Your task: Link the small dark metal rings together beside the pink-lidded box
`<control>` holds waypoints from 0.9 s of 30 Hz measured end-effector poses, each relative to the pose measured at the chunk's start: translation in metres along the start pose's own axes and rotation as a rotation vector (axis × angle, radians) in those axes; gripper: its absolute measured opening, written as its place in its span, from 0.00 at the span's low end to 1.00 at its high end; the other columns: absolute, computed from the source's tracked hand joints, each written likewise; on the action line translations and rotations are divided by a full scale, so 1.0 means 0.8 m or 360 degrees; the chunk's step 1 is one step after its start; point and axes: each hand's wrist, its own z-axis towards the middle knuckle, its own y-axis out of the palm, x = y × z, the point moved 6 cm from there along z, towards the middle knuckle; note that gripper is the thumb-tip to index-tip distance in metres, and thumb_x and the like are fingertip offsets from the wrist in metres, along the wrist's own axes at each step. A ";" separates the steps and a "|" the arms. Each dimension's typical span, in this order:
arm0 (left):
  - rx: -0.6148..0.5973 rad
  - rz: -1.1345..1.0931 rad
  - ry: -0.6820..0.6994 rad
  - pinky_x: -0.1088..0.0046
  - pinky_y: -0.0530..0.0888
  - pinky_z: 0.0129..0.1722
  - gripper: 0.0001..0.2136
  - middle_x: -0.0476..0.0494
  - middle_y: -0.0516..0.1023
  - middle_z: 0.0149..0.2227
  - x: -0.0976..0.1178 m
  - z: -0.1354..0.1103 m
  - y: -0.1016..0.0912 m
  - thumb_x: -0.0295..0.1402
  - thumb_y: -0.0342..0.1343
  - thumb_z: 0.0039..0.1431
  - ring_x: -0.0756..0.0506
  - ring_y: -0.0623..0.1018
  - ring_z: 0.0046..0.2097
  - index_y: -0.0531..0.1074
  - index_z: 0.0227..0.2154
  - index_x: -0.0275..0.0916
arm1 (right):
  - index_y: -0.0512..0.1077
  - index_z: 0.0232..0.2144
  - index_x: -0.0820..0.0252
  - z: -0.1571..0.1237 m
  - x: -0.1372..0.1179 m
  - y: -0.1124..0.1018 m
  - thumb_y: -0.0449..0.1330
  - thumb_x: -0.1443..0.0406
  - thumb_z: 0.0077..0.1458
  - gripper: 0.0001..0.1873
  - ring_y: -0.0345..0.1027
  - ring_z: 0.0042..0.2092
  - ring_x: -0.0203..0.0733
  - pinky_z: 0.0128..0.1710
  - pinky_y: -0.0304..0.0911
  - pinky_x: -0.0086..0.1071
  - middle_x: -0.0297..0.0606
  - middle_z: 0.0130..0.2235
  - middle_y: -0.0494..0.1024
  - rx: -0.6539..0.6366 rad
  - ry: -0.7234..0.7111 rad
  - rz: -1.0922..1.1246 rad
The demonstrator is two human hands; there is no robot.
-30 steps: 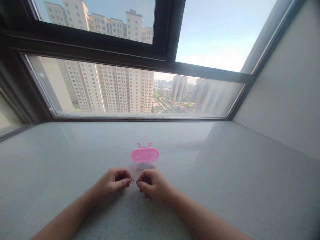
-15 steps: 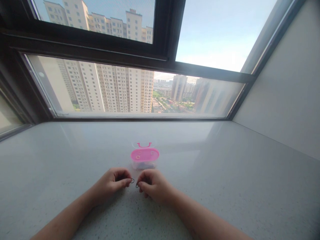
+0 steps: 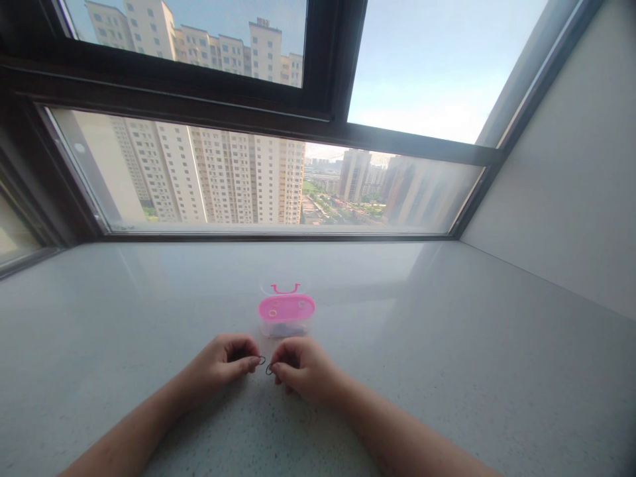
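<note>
Between thumb and forefinger, my left hand (image 3: pixel 231 360) pinches a small dark ring (image 3: pixel 262 360). My right hand (image 3: pixel 301 366) pinches a second small dark ring (image 3: pixel 269 370), a little lower and close to the first. A narrow gap shows between the two rings. Just behind my hands stands a small clear plastic box (image 3: pixel 285 328) with a pink lid (image 3: pixel 293 307) and a pink handle (image 3: pixel 285 289). Several small light rings (image 3: pixel 272 313) lie on the lid. Something dark is inside the box, too blurred to name.
The box and my forearms are over a pale speckled sill (image 3: pixel 422 344). A dark window frame (image 3: pixel 278 238) runs along its far edge, with tall buildings outside. A white wall (image 3: pixel 571 185) closes off the right side.
The ring in my right hand has turned a little and shows more of its loop. Both hands stay nearly in place; the whole view has shifted slightly.
</note>
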 end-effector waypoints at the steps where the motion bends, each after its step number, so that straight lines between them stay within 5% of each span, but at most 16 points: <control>1: 0.0000 0.0001 -0.0005 0.74 0.66 0.32 0.12 0.49 0.73 0.24 0.000 0.000 0.000 0.40 0.53 0.51 0.46 0.70 0.31 0.72 0.26 0.35 | 0.70 0.28 0.64 0.000 0.000 0.000 0.56 0.69 0.48 0.04 0.60 0.19 0.27 0.17 0.55 0.20 0.31 0.22 0.70 -0.0002 0.0002 0.0001; 27: -0.0006 -0.0008 -0.0014 0.75 0.65 0.31 0.12 0.49 0.71 0.25 -0.001 0.000 0.002 0.40 0.53 0.51 0.47 0.70 0.31 0.71 0.26 0.35 | 0.70 0.27 0.64 -0.003 -0.006 0.000 0.56 0.70 0.47 0.03 0.59 0.19 0.27 0.18 0.54 0.20 0.30 0.21 0.69 -0.0037 0.0025 0.0023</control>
